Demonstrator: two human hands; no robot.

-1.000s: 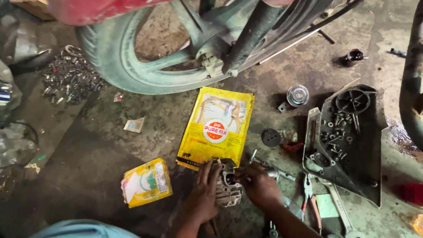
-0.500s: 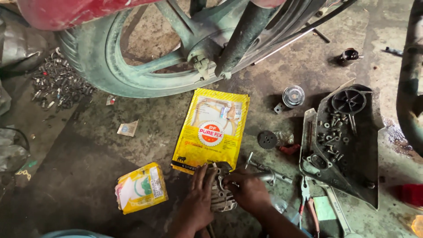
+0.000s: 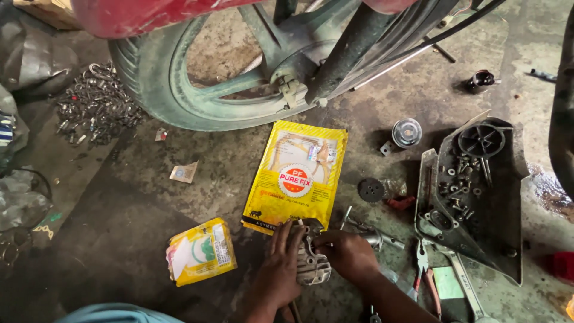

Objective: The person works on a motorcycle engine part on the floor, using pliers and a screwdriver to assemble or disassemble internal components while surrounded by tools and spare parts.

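Low in the middle of the frame, a finned grey metal engine part [image 3: 311, 260] rests on the stained concrete floor [image 3: 119, 197], clasped between both hands. On its left side the left hand [image 3: 280, 269] lies with fingers spread flat against the fins, while the right hand [image 3: 347, 254] closes round its right side, fingertips curled onto the top edge. Just above it, touching its upper edge, lies a flat yellow gasket packet [image 3: 296, 176]; a smaller crumpled yellow packet [image 3: 201, 251] sits to the lower left. Right of the hands lie a steel socket wrench [image 3: 373, 234] and red-handled pliers [image 3: 426, 272]. Further right, a black plastic cover [image 3: 502, 227] holds loose bolts. Across the top stands a motorcycle wheel with a dusty green alloy rim [image 3: 209, 90], with a heap of small metal scraps [image 3: 92, 104] at upper left.
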